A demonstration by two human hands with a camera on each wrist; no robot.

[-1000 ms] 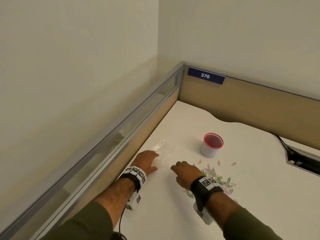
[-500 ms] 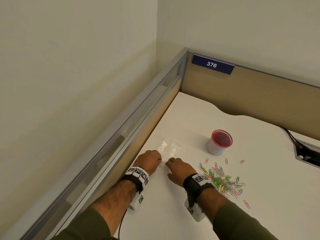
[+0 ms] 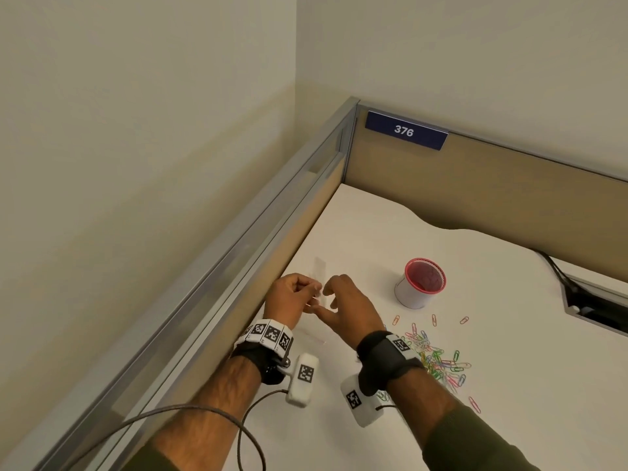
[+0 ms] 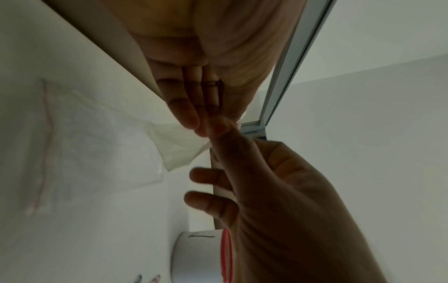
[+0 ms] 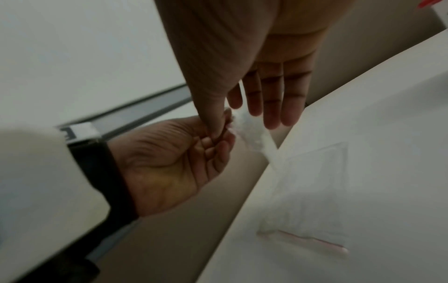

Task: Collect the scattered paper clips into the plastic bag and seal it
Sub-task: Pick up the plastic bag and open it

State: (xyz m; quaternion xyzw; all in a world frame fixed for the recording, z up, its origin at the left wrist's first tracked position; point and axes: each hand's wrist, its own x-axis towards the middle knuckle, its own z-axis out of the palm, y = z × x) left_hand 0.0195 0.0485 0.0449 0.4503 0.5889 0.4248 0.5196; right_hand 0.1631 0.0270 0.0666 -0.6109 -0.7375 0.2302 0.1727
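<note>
The clear plastic bag (image 3: pixel 319 270) with a pink seal strip (image 5: pixel 315 241) hangs between both hands above the white table (image 3: pixel 373 232), near the left partition. My left hand (image 3: pixel 295 294) pinches one edge of it with curled fingers (image 4: pixel 191 116). My right hand (image 3: pixel 341 300) pinches the same edge with its thumb (image 5: pixel 215 118) and index finger; its other fingers stay spread. The bag (image 4: pixel 101 145) sags down towards the table. Several coloured paper clips (image 3: pixel 438 360) lie in a loose heap to the right of my right wrist.
A white cup with a red rim (image 3: pixel 420 283) stands behind the clips. A metal-framed partition (image 3: pixel 238 253) runs along the left edge, and a tan panel with a "376" plate (image 3: pixel 404 130) closes the back. A cable slot (image 3: pixel 598 311) is at right.
Both hands were down on the table at the flat bag. They have since risen and lifted the bag off the surface, pinching it between them.
</note>
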